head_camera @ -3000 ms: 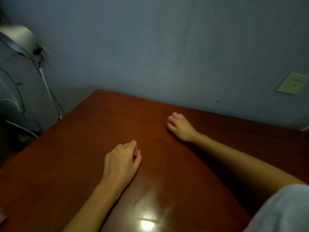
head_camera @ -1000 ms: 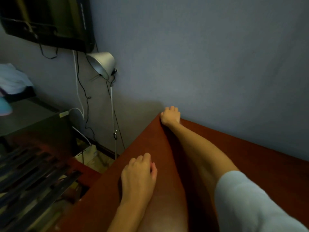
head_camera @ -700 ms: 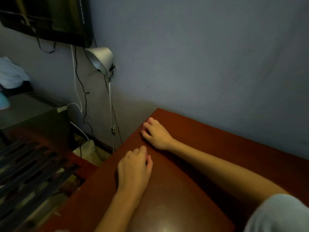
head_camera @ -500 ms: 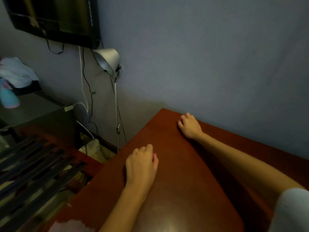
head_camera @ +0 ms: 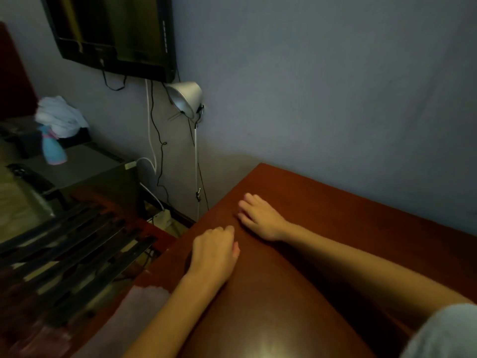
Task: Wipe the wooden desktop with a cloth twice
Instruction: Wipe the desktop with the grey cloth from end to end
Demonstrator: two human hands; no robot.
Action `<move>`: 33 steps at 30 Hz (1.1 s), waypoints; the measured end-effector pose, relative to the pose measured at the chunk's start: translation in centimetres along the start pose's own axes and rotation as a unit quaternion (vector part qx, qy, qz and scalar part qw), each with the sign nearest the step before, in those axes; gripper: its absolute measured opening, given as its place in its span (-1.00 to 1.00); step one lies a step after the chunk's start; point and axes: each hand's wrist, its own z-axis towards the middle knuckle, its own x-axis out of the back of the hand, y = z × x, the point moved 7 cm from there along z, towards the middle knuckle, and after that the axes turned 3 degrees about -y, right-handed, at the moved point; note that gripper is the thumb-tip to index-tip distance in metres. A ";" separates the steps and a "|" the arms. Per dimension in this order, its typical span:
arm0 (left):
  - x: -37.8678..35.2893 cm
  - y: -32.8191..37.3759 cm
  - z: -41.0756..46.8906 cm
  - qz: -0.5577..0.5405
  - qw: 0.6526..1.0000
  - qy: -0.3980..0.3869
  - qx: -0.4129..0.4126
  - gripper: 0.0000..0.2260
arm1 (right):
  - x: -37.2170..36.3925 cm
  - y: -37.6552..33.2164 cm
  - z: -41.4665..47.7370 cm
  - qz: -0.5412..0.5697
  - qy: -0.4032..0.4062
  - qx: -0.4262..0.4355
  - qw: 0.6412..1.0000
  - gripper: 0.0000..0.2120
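Observation:
The reddish-brown wooden desktop (head_camera: 335, 228) fills the lower right, with its far left corner against the wall. My right hand (head_camera: 260, 218) lies flat on it near the left edge, fingers spread and pointing left. I see no cloth under it. My left hand (head_camera: 214, 251) rests on the desk just in front of the right one, fingers bent, holding nothing that I can see. A pale pink cloth (head_camera: 144, 303) lies at the desk's near left edge, partly behind my left forearm.
A silver clamp lamp (head_camera: 187, 98) on a thin pole stands left of the desk corner, with cables (head_camera: 154, 151) hanging below a dark wall-mounted screen (head_camera: 116, 32). Further left are a grey cabinet (head_camera: 85, 166), a blue spray bottle (head_camera: 53, 148) and dark slats (head_camera: 69, 249).
My right hand slid from the far corner toward the left hand, out along the back edge, then back beside the left hand. My left hand stayed in place.

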 end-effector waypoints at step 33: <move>1.2 -1.3 -8.8 -0.035 0.991 0.047 -0.123 -0.91 | 2.1 4.5 -8.4 -0.026 0.047 -0.319 0.946 -0.71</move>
